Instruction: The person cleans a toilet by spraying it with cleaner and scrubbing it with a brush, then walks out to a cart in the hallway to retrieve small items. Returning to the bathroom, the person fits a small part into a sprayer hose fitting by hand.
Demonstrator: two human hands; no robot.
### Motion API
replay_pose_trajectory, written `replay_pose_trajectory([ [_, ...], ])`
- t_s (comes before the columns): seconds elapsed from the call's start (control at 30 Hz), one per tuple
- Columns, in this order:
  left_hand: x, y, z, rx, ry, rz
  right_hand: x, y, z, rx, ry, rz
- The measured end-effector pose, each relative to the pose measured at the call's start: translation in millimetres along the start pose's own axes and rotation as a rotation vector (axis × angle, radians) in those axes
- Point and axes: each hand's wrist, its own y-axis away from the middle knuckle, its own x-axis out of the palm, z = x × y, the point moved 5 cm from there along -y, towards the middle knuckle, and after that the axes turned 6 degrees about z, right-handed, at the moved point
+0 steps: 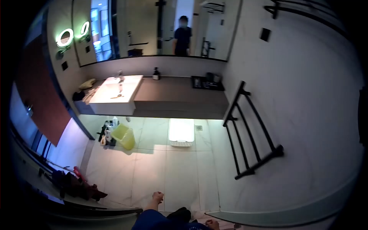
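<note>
My left hand is in front of me at the bottom of the head view, over the pale tiled floor. Its fingers are curled in, and no object shows in them. Lower and to the right, my right hand is partly cut off by the bottom edge. Its fingers are bent closed; whatever they may hold is too small and dark to make out. Both hands are well apart from the washbasin counter and the white basket beneath it.
A white basin, soap bottle and black tray sit on the counter below a wide mirror. Under it stands a yellow-green bin beside bottles. A black towel rack juts from the right wall; dark bags lie left.
</note>
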Motion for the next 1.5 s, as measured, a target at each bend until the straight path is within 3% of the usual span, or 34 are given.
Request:
replay_pose_trajectory([
  [0.13,-39,-12,32,0.012,0.028,-0.020,-25,-51,20,0.389,-0.369,0.065],
  [0.2,-49,-9,55,-0.055,0.237,-0.060,-45,-69,30,0.475,-0.185,-0.173],
  [0.23,-54,-10,65,-0.074,0.277,-0.066,-66,-78,45,0.323,0.050,-0.066],
  [0.43,-99,0,103,-0.178,0.428,-0.192,-64,-132,140,0.337,0.246,0.120],
  [0.47,-106,0,109,-0.190,0.391,-0.235,-58,-135,175,0.324,0.272,0.098],
  [0.5,-113,-2,114,-0.202,0.357,-0.281,-50,-102,267,0.312,0.298,0.077],
  [0.63,-149,-1,104,-0.327,0.103,-0.561,-6,-197,379,0.127,-0.183,-0.127],
  [0.67,-161,-2,80,-0.344,0.135,-0.576,8,-235,413,0.024,-0.131,-0.083],
  [0.7,-179,-3,65,-0.370,0.153,-0.592,26,-299,426,-0.284,0.148,-0.135],
  [0.73,-199,-10,52,-0.271,0.081,-0.687,45,-305,492,-0.380,0.052,-0.085],
  [0.77,-225,-22,39,-0.260,0.096,-0.814,66,-319,559,-0.466,0.149,-0.075],
  [0.83,-257,-48,26,-0.247,0.151,-1.054,105,-289,723,-0.676,0.072,0.146],
  [0.9,-297,-23,-37,0.008,0.276,-1.191,148,-278,859,-0.968,0.245,0.116],
  [0.93,-313,-42,-32,0.005,0.386,-1.225,170,-276,916,-1.002,0.145,0.213],
  [0.97,-332,-55,-31,0.002,0.496,-1.264,193,-283,971,-1.201,0.125,0.215],
  [1.03,-373,-43,-61,-0.025,0.549,-1.225,237,-301,1050,-1.215,0.150,0.082],
  [1.1,-390,-62,-46,-0.129,0.614,-1.214,282,-352,1101,-1.124,0.428,0.142],
  [1.13,-388,-82,-16,-0.224,0.648,-1.219,311,-361,1119,-1.176,0.426,0.237],
  [1.17,-400,-73,-17,-0.350,0.401,-1.241,334,-367,1130,-1.217,0.426,0.332],
  [1.2,-394,-81,7,-0.420,0.519,-1.245,357,-386,1138,-1.313,0.564,0.186],
  [1.27,-381,-86,44,-0.551,0.708,-1.193,401,-370,1152,-1.419,0.569,0.127],
  [1.33,-363,-92,81,-0.632,0.912,-1.012,437,-297,1173,-1.285,0.440,0.323],
  [1.37,-370,-83,73,-0.667,0.889,-0.976,460,-273,1174,-1.147,0.432,0.399],
  [1.43,-382,-63,62,-0.729,0.814,-0.895,528,-242,1164,-1.109,0.380,0.697],
  [1.47,-394,-70,59,-0.814,0.767,-0.811,567,-237,1147,-1.122,0.323,0.837],
  [1.5,-418,-82,55,-0.793,0.776,-0.889,602,-227,1136,-1.300,0.443,0.825],
])
